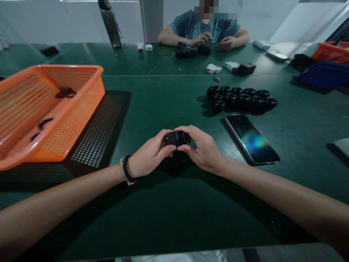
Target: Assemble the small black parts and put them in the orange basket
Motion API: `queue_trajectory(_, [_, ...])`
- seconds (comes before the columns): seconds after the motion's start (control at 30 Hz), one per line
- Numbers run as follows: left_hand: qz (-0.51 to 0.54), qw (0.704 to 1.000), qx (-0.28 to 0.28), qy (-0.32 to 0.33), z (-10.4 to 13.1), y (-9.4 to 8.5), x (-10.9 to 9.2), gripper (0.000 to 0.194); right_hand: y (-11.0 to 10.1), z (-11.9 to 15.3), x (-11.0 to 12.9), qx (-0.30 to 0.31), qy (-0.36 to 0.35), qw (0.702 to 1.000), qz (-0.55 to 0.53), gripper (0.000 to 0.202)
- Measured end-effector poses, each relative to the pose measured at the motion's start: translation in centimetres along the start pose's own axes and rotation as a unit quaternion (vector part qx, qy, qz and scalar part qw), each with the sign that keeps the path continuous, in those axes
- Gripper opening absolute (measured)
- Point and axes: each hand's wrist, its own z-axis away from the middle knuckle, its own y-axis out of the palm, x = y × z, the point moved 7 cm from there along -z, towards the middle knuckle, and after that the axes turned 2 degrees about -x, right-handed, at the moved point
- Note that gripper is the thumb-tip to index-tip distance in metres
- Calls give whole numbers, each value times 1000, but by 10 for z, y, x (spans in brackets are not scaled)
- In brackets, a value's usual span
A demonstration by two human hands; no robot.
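Between my two hands is a small black cylindrical part (pixel 176 138) with a seam around its middle, lying sideways just above the green table. My left hand (pixel 148 154) is closed on its left end, thumb in front and fingers behind. On the right end, my right hand (pixel 203 149) grips in the same way, fingers curled over the top. The fingertips cover both ends of the part. A group of similar black round parts with holes in their tops (pixel 244 98) stands beyond my right hand.
An orange basket (pixel 84 120) with a few black pieces stands at left. A phone (pixel 252 140) lies right of my hands. Farther back are a power drill (pixel 192 51), a bottle (pixel 110 27), white-and-black pieces (pixel 214 68) and a blue bin (pixel 324 74). A person (pixel 204 31) sits opposite.
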Motion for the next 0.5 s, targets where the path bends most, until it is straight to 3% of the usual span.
queue_trajectory(0.3, [-171, 982, -63, 57, 2, -6, -7, 27, 6, 4, -8, 8, 140, 989, -55, 46])
queue_trajectory(0.5, [-265, 951, -94, 125, 6, -6, -10, 27, 10, 6, -11, 26, 206, 970, -122, 49])
